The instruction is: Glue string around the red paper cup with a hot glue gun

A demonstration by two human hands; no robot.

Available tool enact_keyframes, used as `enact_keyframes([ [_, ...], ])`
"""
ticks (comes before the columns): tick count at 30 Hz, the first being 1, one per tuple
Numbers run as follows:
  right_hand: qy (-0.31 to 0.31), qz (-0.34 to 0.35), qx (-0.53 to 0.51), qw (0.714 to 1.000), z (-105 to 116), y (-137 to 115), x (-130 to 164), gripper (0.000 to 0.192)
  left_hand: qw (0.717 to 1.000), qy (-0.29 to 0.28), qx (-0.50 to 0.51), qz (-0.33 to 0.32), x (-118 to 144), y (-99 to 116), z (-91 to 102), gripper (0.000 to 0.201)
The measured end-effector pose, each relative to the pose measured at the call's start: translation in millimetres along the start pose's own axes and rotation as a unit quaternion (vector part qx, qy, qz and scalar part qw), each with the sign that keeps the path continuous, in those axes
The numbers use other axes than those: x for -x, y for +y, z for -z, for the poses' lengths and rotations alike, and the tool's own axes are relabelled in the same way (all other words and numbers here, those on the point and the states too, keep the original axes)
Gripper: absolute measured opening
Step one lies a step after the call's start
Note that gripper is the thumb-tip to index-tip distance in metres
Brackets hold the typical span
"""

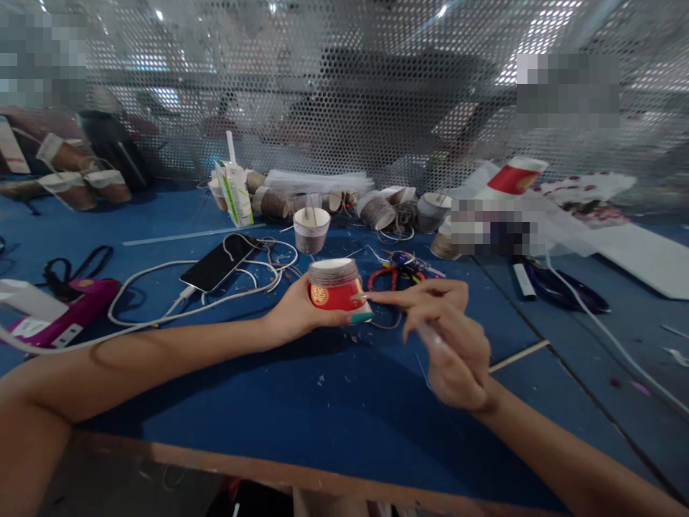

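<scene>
Fingers (pixel 362 317) of the left hand (pixel 293 312) were wrapped around a small red cup (pixel 334 286) just above the middle of the frame, pinching it from the side with a teal-painted nail at its lower edge; the cup was held tipped, its pale grey-banded rim toward the upper left. Fingers (pixel 425 294) of the right hand (pixel 452 345) were mostly curled, the forefinger stretched leftward so its tip met the cup's side, and a thin clear strand seemed pinched between thumb and fingers, though it was too faint to be sure.

As for progress, the red cup looked only partly covered: a band sat at the rim while the red body lay bare. Behind it, across the upper middle, a white cup (pixel 311 228) with a brown wrapped base and a row of fully wrapped cups (pixel 377 210) stood or lay, so several seemed finished and this one was likely in an early stage.

At the left, a pink tool (pixel 75 310) lay on the blue counter (pixel 344 409), with a phone (pixel 218 262) and white cables (pixel 161 287) well left of the hands. Scissors (pixel 390 274) lay just behind the right hand. Open room lay in front: the counter was bare down to its wooden edge (pixel 269 470) at the bottom. A perforated screen (pixel 344 86) closed off the back.
</scene>
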State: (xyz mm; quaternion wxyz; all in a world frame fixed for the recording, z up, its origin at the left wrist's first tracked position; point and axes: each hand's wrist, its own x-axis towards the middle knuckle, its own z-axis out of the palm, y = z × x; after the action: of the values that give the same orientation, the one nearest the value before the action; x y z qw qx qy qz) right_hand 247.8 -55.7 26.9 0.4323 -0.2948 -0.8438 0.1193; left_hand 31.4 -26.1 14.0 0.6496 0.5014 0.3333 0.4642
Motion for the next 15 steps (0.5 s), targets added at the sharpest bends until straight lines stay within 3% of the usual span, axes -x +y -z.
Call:
enact_keyframes([
  [2, -0.052, 0.059, -0.004, 0.997, -4.0, -7.5, -3.8, 0.012, 1.0, 0.014, -0.008, -0.007, -0.1, -3.1, 0.3, 0.066],
  [4, -0.074, 0.054, 0.019, 0.996, -8.5, -14.2, -6.1, 0.014, 1.0, 0.021, -0.015, -0.015, 0.4, -4.7, 0.0, 0.068],
  [12, 0.034, -0.021, -0.027, 0.999, -4.6, -6.6, -5.4, 0.032, 0.995, 0.07, -0.053, 0.036, 0.6, -1.6, 1.2, 0.067],
  [15, 0.023, -0.027, -0.045, 0.998, -2.9, -5.1, -6.3, 0.03, 0.997, 0.062, -0.034, 0.037, -0.3, -1.0, 2.8, 0.067],
])
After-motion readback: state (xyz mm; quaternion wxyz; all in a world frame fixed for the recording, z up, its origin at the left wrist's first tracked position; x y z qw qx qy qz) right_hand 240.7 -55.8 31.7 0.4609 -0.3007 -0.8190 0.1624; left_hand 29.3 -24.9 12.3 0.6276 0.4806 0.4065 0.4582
